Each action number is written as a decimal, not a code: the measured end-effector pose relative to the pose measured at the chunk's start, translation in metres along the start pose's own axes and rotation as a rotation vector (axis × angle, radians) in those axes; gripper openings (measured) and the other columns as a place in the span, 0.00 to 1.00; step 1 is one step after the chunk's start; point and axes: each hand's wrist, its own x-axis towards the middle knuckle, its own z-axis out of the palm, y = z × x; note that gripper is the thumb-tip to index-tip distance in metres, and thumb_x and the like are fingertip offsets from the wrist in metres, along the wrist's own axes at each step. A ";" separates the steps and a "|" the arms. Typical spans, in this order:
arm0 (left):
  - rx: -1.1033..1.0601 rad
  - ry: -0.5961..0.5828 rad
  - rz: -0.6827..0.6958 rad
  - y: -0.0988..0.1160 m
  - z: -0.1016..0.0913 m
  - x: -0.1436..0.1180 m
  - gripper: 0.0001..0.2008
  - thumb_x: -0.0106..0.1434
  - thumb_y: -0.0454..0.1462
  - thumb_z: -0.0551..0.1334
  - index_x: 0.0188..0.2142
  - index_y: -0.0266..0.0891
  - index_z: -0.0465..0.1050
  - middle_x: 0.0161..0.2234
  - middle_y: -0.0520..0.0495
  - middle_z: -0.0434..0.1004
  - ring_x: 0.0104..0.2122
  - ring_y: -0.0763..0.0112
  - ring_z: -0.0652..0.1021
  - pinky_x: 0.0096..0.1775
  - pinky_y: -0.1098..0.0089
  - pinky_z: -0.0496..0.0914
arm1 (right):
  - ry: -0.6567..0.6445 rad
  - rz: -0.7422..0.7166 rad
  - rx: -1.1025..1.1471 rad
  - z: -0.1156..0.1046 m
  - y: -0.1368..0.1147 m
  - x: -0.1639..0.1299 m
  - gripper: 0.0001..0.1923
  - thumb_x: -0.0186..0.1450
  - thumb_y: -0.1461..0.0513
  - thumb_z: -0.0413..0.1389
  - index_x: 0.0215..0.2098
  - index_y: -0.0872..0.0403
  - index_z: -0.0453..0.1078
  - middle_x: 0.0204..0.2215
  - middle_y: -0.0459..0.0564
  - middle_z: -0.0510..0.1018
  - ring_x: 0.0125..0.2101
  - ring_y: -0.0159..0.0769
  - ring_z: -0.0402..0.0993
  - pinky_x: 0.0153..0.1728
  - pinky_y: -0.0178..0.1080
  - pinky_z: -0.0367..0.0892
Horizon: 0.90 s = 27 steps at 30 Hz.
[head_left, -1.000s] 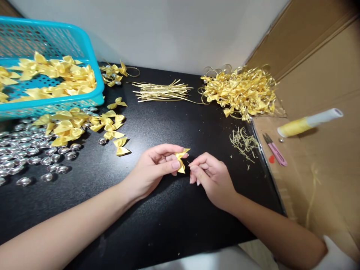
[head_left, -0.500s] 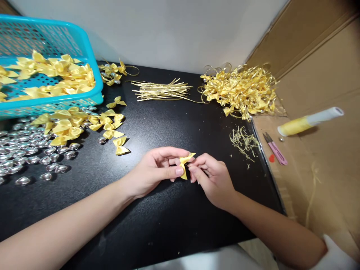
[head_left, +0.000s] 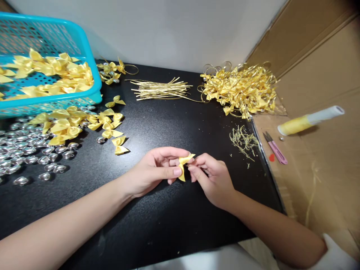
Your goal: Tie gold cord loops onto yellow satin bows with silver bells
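Note:
A yellow ribbon bow (head_left: 182, 167) is pinched between the thumb and fingers of my left hand (head_left: 159, 167), above the near part of the black table (head_left: 157, 221). My right hand (head_left: 212, 178) is closed in a pinch right beside the bow's right side. Whatever lies between its fingertips is too small to make out. Left of my hands, several loose yellow bows (head_left: 67, 125) lie on the table beside many silver beads (head_left: 30, 150).
A turquoise basket (head_left: 94, 80) of bows stands at the back left. Gold ties (head_left: 161, 90) lie at the back, and a heap of finished-looking bow loops (head_left: 240, 90) at the back right. Thread clippings (head_left: 243, 141), pink snips (head_left: 275, 149) and a yellow-white roll (head_left: 309, 120) are to the right.
The bow has tilted slightly and shifted a little to the left in my left hand. My right hand stays pinched next to it.

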 end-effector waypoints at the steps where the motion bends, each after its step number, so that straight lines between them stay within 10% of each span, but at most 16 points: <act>1: 0.002 0.000 0.000 0.000 0.000 0.000 0.13 0.50 0.30 0.74 0.36 0.44 0.83 0.28 0.48 0.83 0.23 0.77 0.78 0.21 0.84 0.69 | 0.000 0.000 -0.002 0.000 0.000 0.000 0.06 0.66 0.63 0.53 0.30 0.52 0.65 0.19 0.41 0.72 0.20 0.27 0.71 0.25 0.31 0.68; 27: 0.008 -0.037 -0.028 0.000 -0.002 0.000 0.14 0.51 0.33 0.74 0.39 0.45 0.83 0.26 0.51 0.79 0.19 0.83 0.72 0.20 0.83 0.66 | 0.037 -0.115 -0.068 0.000 0.006 0.001 0.06 0.66 0.66 0.54 0.31 0.53 0.68 0.19 0.40 0.71 0.20 0.25 0.69 0.24 0.29 0.65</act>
